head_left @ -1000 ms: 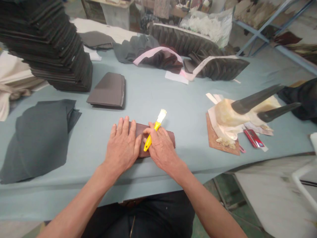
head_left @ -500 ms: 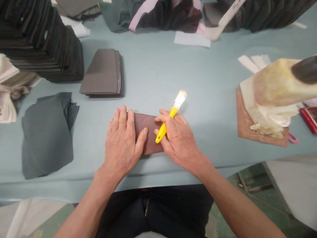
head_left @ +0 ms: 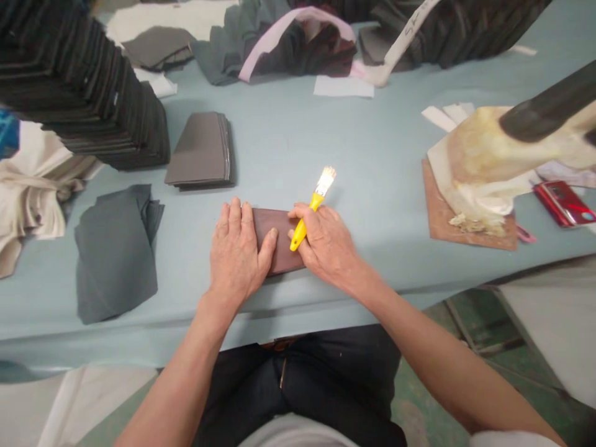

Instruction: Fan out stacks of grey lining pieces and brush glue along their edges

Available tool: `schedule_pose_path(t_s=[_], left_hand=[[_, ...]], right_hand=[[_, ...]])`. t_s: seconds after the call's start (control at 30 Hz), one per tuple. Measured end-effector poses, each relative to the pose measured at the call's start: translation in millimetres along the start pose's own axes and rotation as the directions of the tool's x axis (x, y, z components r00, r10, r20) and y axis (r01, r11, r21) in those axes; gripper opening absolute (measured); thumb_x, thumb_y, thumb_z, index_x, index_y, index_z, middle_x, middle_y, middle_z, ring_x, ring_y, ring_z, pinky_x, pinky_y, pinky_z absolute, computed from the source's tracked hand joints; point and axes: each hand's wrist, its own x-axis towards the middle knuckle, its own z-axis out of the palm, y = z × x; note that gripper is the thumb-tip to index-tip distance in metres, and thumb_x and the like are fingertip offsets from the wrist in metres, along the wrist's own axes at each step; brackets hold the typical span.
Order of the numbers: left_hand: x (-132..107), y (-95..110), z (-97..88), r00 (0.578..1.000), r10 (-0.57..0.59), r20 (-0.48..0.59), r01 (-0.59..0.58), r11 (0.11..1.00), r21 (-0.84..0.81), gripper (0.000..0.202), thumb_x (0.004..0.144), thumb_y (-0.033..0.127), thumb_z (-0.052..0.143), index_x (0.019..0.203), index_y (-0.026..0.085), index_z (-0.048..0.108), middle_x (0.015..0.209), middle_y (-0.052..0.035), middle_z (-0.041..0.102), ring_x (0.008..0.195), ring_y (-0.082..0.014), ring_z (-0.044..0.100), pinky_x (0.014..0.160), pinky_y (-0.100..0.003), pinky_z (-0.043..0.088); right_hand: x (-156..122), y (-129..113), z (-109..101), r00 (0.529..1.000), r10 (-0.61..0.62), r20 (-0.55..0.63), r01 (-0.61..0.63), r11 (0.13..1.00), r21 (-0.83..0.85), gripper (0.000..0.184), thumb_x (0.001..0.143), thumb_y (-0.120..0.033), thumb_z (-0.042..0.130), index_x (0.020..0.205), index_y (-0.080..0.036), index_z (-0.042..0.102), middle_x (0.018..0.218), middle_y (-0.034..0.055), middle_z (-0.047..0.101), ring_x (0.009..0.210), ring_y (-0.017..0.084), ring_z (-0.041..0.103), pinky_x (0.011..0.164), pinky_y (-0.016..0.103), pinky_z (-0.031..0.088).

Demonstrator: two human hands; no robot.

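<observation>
A reddish-brown rectangular piece (head_left: 279, 256), perhaps leather, lies flat near the table's front edge. My left hand (head_left: 238, 251) rests flat over its left part, fingers stretched out and thumb apart. At its right end is my right hand (head_left: 331, 248), closed around a brush (head_left: 307, 220) with a yellow handle and a pale metal ferrule. The bristles point up and away from me, clear of the piece. Fingertips of the right hand touch the piece's right end; that end is partly hidden under the hand.
A neat stack of dark grey panels (head_left: 200, 149) sits beyond my left hand, beside a tall black stack (head_left: 125, 112). Loose grey pieces (head_left: 116, 254) lie to the left. On the right, a glue-crusted container (head_left: 475, 155) rests on a brown board (head_left: 435, 217), near a red device (head_left: 561, 203).
The camera view has shifted, so the table's things sit differently in the picture. Both hands keep nearly the same pose on the piece, and the brush stays in my right hand.
</observation>
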Motion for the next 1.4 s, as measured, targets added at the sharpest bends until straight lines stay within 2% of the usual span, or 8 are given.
schedule_pose_path(t_s=[0.13, 0.3, 0.53, 0.63, 0.77, 0.9, 1.1, 1.4], left_hand=[[1.4, -4.3, 2.9, 0.999, -0.009, -0.034, 0.009, 1.000, -0.010, 0.082, 0.110, 0.061, 0.038, 0.163, -0.001, 0.041, 0.175, -0.0324, 0.033, 0.166, -0.0472, 0.030, 0.133, -0.061, 0.033], [4.3, -6.1, 3.7, 0.999, -0.038, -0.012, 0.038, 0.999, 0.032, 0.084, 0.109, 0.060, 0.038, 0.164, -0.004, 0.039, 0.175, -0.0326, 0.033, 0.166, -0.0460, 0.031, 0.134, -0.059, 0.032], [7.9, 3.6, -5.3, 0.994, -0.103, 0.024, 0.099, 0.987, 0.129, 0.080, 0.108, 0.052, 0.040, 0.165, -0.003, 0.039, 0.175, -0.0322, 0.034, 0.163, -0.0510, 0.034, 0.129, -0.070, 0.035], [7.8, 6.2, -11.0, 0.992, -0.110, 0.068, 0.098, 0.981, 0.167, 0.079, 0.109, 0.053, 0.039, 0.168, 0.001, 0.038, 0.177, -0.0303, 0.031, 0.165, -0.0508, 0.031, 0.130, -0.073, 0.030], [6.9, 7.9, -17.1, 0.989, -0.099, 0.112, 0.075, 0.977, 0.199, 0.080, 0.109, 0.055, 0.039, 0.169, 0.003, 0.037, 0.179, -0.0292, 0.028, 0.166, -0.0534, 0.027, 0.129, -0.078, 0.026], [9.6, 14.9, -20.5, 0.988, -0.008, 0.154, -0.023, 0.980, 0.198, 0.077, 0.109, 0.054, 0.039, 0.170, 0.007, 0.037, 0.182, -0.0245, 0.021, 0.169, -0.0501, 0.019, 0.132, -0.075, 0.022], [23.1, 33.7, -14.2, 0.950, 0.236, 0.205, -0.265, 0.956, 0.127, 0.073, 0.112, 0.052, 0.035, 0.172, 0.012, 0.035, 0.184, -0.0186, 0.020, 0.172, -0.0423, 0.018, 0.137, -0.065, 0.022], [22.9, 41.5, -4.6, 0.941, 0.254, 0.223, -0.290, 0.946, 0.144, 0.071, 0.112, 0.050, 0.034, 0.172, 0.012, 0.037, 0.180, -0.0189, 0.032, 0.169, -0.0421, 0.028, 0.135, -0.064, 0.027]], right_hand=[[-1.3, 2.9, 3.7, 0.999, 0.031, -0.006, -0.031, 0.999, 0.010, 0.029, 0.103, -0.022, 0.053, 0.131, -0.018, 0.058, 0.117, 0.0097, 0.072, 0.109, 0.027, 0.061, 0.102, 0.041, 0.044], [-0.7, 2.3, 6.5, 0.998, 0.058, -0.008, -0.058, 0.998, 0.012, 0.034, 0.099, -0.022, 0.056, 0.133, -0.017, 0.059, 0.118, 0.0118, 0.073, 0.108, 0.030, 0.061, 0.099, 0.042, 0.044], [4.5, 10.5, 1.2, 0.998, 0.066, -0.020, -0.063, 0.993, 0.103, 0.032, 0.102, -0.025, 0.054, 0.133, -0.019, 0.058, 0.117, 0.0085, 0.075, 0.109, 0.027, 0.065, 0.103, 0.040, 0.045], [-6.4, 31.7, -12.8, 0.984, 0.165, -0.069, -0.152, 0.975, 0.159, 0.033, 0.106, -0.031, 0.050, 0.136, -0.019, 0.055, 0.110, 0.0080, 0.074, 0.104, 0.025, 0.067, 0.097, 0.037, 0.046], [-34.0, 58.2, -33.7, 0.932, 0.342, -0.119, -0.312, 0.925, 0.215, 0.032, 0.104, -0.038, 0.050, 0.130, -0.020, 0.057, 0.094, 0.0056, 0.071, 0.084, 0.025, 0.065, 0.075, 0.033, 0.042], [-52.5, 56.8, -39.2, 0.894, 0.428, -0.129, -0.380, 0.880, 0.285, 0.028, 0.099, -0.043, 0.058, 0.118, -0.023, 0.061, 0.100, 0.0048, 0.074, 0.081, 0.022, 0.066, 0.072, 0.031, 0.040], [-43.8, 39.7, -27.9, 0.873, 0.479, -0.093, -0.403, 0.816, 0.414, 0.027, 0.097, -0.042, 0.064, 0.115, -0.023, 0.061, 0.104, 0.0035, 0.076, 0.089, 0.021, 0.072, 0.078, 0.032, 0.048], [-31.0, 37.0, -28.1, 0.851, 0.523, -0.054, -0.429, 0.750, 0.504, 0.026, 0.093, -0.041, 0.069, 0.108, -0.022, 0.060, 0.084, -0.0010, 0.068, 0.073, 0.015, 0.060, 0.070, 0.029, 0.045]])
